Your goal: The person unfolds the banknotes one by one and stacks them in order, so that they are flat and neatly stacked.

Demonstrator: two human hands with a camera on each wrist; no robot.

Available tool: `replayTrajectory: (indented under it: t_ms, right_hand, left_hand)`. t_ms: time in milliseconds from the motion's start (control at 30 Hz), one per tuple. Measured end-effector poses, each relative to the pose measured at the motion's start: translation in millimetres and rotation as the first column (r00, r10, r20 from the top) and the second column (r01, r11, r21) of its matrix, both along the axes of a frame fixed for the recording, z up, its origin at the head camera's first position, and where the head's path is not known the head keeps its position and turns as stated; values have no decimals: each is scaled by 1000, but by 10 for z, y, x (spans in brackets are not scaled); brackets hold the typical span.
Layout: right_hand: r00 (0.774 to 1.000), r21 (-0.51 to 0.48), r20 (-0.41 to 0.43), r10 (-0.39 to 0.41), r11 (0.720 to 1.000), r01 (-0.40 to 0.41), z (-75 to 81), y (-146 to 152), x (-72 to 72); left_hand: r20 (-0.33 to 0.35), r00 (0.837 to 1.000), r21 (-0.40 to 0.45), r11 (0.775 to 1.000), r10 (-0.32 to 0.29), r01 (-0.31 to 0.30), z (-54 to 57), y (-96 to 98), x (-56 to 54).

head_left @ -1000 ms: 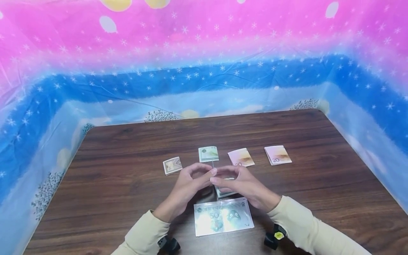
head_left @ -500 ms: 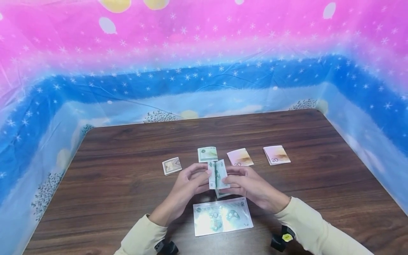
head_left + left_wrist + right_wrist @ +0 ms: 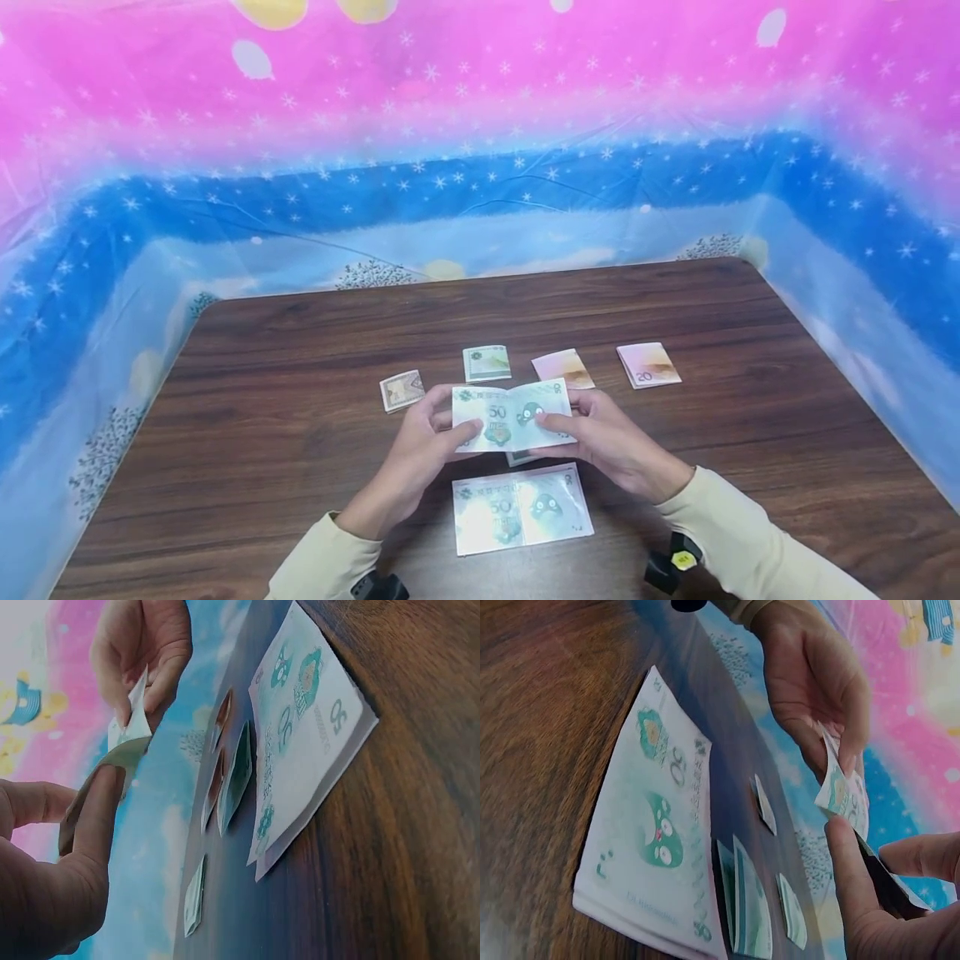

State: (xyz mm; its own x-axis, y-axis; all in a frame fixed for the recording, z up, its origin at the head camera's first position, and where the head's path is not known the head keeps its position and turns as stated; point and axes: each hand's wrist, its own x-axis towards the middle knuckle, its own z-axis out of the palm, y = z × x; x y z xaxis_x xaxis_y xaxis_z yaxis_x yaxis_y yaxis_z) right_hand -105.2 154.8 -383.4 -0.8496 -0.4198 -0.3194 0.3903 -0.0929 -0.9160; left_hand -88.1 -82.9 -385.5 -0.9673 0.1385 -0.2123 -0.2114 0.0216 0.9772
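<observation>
In the head view a green 50 banknote (image 3: 517, 398) is spread out between both hands above the table, a fold line down its middle. My left hand (image 3: 414, 462) pinches its left end, thumb on the near face and fingers behind. The other end is pinched by my right hand (image 3: 617, 442) in the same way. Below lies a flat stack of 50 banknotes (image 3: 522, 510), several sheets thick at the edge in the right wrist view. A folded green banknote (image 3: 522, 457) shows partly between the held note and the stack. Both wrist views show the held note slightly curved.
Farther back on the brown wooden table (image 3: 285, 467) lie a folded brownish banknote (image 3: 402, 390), a folded green banknote (image 3: 486, 364) and two folded pink 20 banknotes, the left one (image 3: 561, 368) and the right one (image 3: 648, 365). A patterned cloth (image 3: 450, 192) hangs behind the table.
The held banknote has turned from edge-on to face-up and been unfolded to full width. My hands have moved apart, left hand leftward, right hand rightward. The notes on the table stay put.
</observation>
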Motion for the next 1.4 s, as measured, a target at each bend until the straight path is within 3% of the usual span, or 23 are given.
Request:
replayTrajectory:
  t_ms: [67,167,300,467,600,867,933,1133,1200,1400]
  right_hand:
    - [1000,19,-15,-5,1000,5,-24,10,-2]
    - [995,137,-95,-9,990,23,-62,43,2]
    - [981,301,-194,3,952,57,-97,83,9]
    - [974,357,-227,18,932,66,-84,137,34]
    - [963,381,-263,65,924,42,-63,198,66]
    - [909,467,-361,208,884,-17,-52,250,125]
    - [892,494,-377,251,869,-35,-64,259,136]
    - [819,585,-433,377,808,-63,-121,281,184]
    - [803,606,-444,398,793,-57,-141,277,198]
    - [766,655,-467,442,755,-36,-194,258,221]
  left_hand:
    - [-18,1000,-46,999,4,-5,-3,-22,10]
    - [-47,999,-119,993,-5,0,-9,-52,31]
    - [-63,997,-184,983,-41,28,-32,-88,49]
    - [-77,991,-236,967,-114,93,-53,-152,68]
    - [-95,976,-257,952,-195,166,-52,-204,102]
    - [-103,933,-290,908,-345,304,-42,-260,171]
    - [-100,917,-342,879,-386,333,-48,-260,185]
    - [-97,858,-575,732,-504,366,-54,-247,221]
    - [-95,847,-605,706,-524,369,-62,-243,225]
    - [-110,826,-670,655,-552,348,-107,-222,224]
